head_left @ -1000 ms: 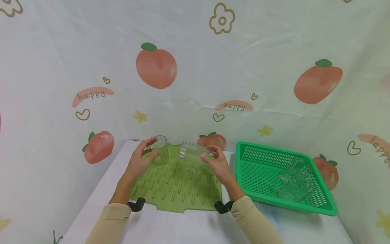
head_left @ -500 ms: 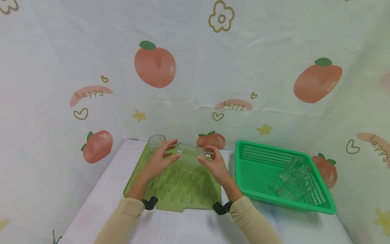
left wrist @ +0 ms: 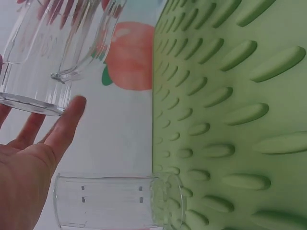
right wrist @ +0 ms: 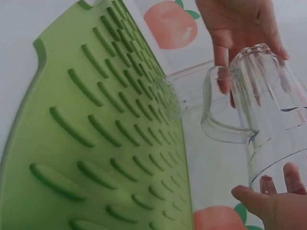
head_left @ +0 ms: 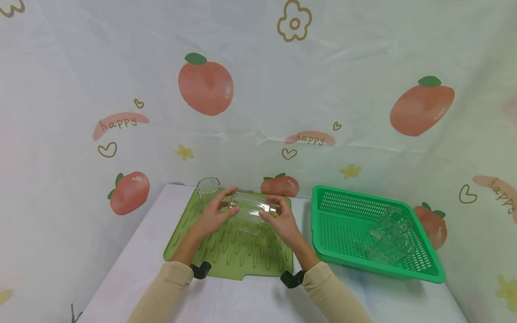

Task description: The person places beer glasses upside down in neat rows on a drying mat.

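Observation:
A clear glass mug [head_left: 251, 207] with a handle lies on its side in the air over the green ridged mat [head_left: 230, 258]. My left hand [head_left: 214, 216] holds its left end, thumb in front and fingers behind. At the other end, my right hand [head_left: 284, 224] grips it the same way. The handle [right wrist: 213, 112] points down toward the mat in the right wrist view. Behind my left hand, a second clear glass [head_left: 208, 190] stands upright at the mat's back left; the hand partly hides it in the head view.
To the right of the mat is a green perforated basket [head_left: 335, 258] with clear glassware [head_left: 389, 242] lying toward its right side. The white table [head_left: 242, 300] meets a white printed curtain [head_left: 250, 89] at the back.
My left hand has left the standing glass and moved right to take the mug's left end. The mug, held by my right hand throughout, has shifted slightly left and a little lower.

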A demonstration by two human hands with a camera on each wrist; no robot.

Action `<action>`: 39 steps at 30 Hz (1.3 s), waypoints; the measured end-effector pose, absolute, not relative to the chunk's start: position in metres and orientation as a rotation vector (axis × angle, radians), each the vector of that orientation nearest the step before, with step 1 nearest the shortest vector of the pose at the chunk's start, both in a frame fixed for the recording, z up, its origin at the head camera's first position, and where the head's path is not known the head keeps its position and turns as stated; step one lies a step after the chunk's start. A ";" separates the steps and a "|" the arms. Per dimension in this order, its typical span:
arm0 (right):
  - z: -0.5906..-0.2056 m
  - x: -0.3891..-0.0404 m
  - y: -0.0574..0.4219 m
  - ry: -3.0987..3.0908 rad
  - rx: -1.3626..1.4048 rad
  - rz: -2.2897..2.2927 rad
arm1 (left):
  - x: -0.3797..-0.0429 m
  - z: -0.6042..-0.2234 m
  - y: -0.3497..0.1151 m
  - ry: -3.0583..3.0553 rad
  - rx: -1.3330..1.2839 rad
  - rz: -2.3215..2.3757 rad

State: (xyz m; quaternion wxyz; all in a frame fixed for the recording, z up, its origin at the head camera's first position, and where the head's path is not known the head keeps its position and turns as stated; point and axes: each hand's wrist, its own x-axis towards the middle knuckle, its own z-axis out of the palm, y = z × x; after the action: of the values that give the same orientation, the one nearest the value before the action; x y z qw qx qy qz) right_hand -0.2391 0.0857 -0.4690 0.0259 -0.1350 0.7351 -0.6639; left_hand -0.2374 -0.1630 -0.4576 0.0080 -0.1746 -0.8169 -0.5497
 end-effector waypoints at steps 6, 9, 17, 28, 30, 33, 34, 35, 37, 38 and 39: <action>-0.480 -0.240 0.085 2.326 -0.454 -1.974 | -0.238 -0.458 -0.163 -2.496 -0.574 -1.748; -0.482 -0.238 0.085 2.367 -0.519 -1.910 | -0.238 -0.458 -0.162 -2.468 -0.610 -1.711; -0.484 -0.233 0.080 2.522 -0.665 -1.702 | -0.240 -0.454 -0.157 -2.407 -0.744 -1.579; -0.484 -0.232 0.067 2.676 -0.805 -1.406 | -0.234 -0.450 -0.149 -2.497 -0.801 -1.367; -0.484 -0.232 0.066 2.664 -0.784 -1.386 | -0.233 -0.449 -0.145 -2.486 -0.835 -1.309; -0.484 -0.233 0.065 2.648 -0.730 -1.349 | -0.232 -0.448 -0.139 -2.463 -0.898 -1.256; -0.484 -0.233 0.064 2.649 -0.719 -1.333 | -0.232 -0.448 -0.138 -2.458 -0.912 -1.243; -0.485 -0.233 0.064 2.646 -0.708 -1.330 | -0.232 -0.448 -0.136 -2.459 -0.920 -1.229; -0.486 -0.233 0.063 2.645 -0.691 -1.339 | -0.230 -0.447 -0.134 -2.451 -0.925 -1.229; -0.486 -0.233 0.063 2.651 -0.696 -1.347 | -0.230 -0.446 -0.134 -2.443 -0.926 -1.233; -0.486 -0.234 0.062 2.654 -0.697 -1.361 | -0.230 -0.446 -0.134 -2.445 -0.917 -1.221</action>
State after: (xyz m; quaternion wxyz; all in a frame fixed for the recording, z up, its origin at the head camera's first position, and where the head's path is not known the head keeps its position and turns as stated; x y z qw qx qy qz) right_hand -0.2335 0.0622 -0.4856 0.0392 -0.2275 0.8658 -0.4439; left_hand -0.2298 -0.1336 -0.4459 0.1292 -0.3156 -0.8410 -0.4200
